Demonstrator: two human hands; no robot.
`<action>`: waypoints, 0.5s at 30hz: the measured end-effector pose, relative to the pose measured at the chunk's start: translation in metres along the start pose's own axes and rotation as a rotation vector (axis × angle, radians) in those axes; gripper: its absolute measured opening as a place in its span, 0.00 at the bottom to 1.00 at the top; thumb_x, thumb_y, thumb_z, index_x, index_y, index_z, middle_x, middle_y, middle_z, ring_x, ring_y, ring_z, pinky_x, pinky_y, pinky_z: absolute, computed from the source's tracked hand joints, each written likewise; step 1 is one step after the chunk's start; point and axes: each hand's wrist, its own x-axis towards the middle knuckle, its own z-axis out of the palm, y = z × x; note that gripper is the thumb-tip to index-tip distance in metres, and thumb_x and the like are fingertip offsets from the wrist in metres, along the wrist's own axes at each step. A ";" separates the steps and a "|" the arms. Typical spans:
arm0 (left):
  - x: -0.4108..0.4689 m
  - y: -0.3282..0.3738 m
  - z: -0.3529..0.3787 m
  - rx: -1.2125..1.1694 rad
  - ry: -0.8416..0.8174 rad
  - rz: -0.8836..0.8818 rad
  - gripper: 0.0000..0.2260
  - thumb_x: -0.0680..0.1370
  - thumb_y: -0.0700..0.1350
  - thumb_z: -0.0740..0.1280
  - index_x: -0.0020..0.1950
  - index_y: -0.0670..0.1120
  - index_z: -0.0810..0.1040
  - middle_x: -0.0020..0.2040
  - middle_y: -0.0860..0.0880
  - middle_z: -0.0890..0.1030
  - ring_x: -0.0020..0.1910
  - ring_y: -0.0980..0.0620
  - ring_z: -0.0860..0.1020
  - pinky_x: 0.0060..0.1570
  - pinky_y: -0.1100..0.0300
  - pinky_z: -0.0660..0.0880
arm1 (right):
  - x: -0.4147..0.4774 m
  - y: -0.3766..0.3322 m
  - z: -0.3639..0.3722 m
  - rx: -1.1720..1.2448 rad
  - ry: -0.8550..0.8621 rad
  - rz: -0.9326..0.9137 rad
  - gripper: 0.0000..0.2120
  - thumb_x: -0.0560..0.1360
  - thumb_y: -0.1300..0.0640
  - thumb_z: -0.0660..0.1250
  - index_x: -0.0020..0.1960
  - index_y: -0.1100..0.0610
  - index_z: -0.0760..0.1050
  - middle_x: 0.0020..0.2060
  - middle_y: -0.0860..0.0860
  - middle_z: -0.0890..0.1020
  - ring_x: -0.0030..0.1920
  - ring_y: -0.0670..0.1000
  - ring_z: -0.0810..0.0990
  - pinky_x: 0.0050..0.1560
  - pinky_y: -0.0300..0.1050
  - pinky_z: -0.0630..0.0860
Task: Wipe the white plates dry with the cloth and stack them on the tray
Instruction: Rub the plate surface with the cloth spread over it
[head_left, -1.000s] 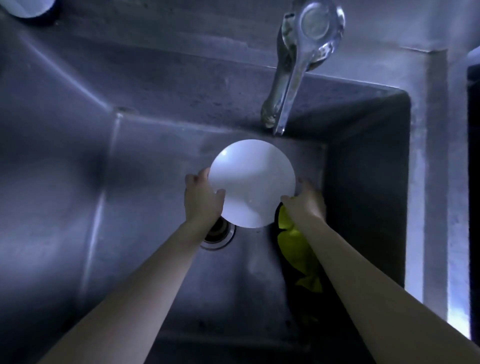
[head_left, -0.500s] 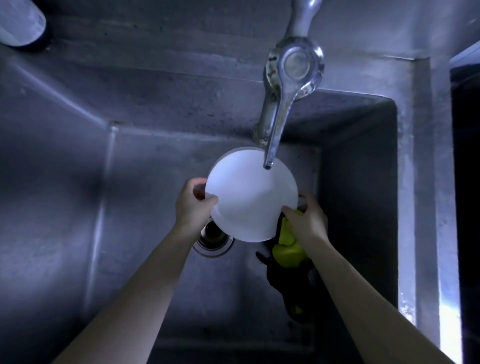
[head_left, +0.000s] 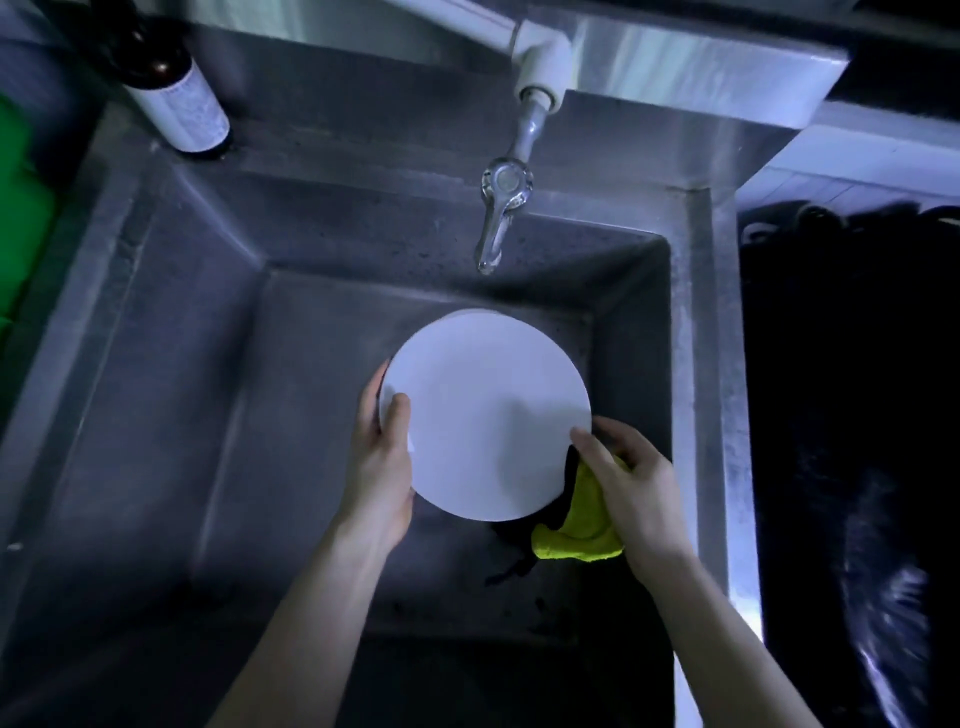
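A round white plate (head_left: 485, 415) is held flat over the steel sink (head_left: 182, 395). My left hand (head_left: 382, 462) grips its left rim, thumb on top and fingers underneath. My right hand (head_left: 631, 483) holds the lower right rim, thumb on the plate's top, with a yellow-green cloth (head_left: 584, 525) bunched under its palm and hanging below the plate. A second rim edge shows just behind the plate's top, so another plate may lie under it. No tray is in view.
The tap (head_left: 498, 208) hangs over the back of the sink, above the plate. A dark bottle with a pale label (head_left: 179, 98) stands on the back left ledge. Something green (head_left: 23, 218) lies at the left edge. A dark area (head_left: 852, 441) fills the right side.
The plate has come toward me and away from under the tap. The view has tilted up, bringing the bottle and tap mount into sight. Both hands keep their hold.
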 end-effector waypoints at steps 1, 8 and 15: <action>-0.014 0.007 0.000 -0.002 0.010 0.028 0.15 0.87 0.48 0.57 0.65 0.68 0.71 0.54 0.71 0.82 0.52 0.68 0.81 0.41 0.67 0.79 | -0.011 -0.009 -0.012 0.014 0.012 0.000 0.15 0.68 0.39 0.74 0.50 0.45 0.82 0.43 0.42 0.84 0.49 0.45 0.82 0.54 0.48 0.79; -0.110 0.059 0.003 -0.081 0.022 0.217 0.15 0.87 0.51 0.55 0.69 0.67 0.72 0.62 0.64 0.81 0.57 0.62 0.82 0.46 0.62 0.82 | -0.092 -0.083 -0.108 0.018 -0.165 -0.325 0.07 0.74 0.52 0.73 0.39 0.53 0.82 0.31 0.51 0.82 0.35 0.49 0.82 0.35 0.45 0.78; -0.194 0.101 0.028 -0.131 -0.056 0.338 0.17 0.86 0.53 0.54 0.63 0.76 0.73 0.58 0.69 0.81 0.48 0.67 0.82 0.31 0.65 0.78 | -0.156 -0.155 -0.170 0.188 0.036 -0.844 0.10 0.74 0.48 0.70 0.41 0.54 0.81 0.32 0.54 0.77 0.36 0.43 0.72 0.37 0.40 0.70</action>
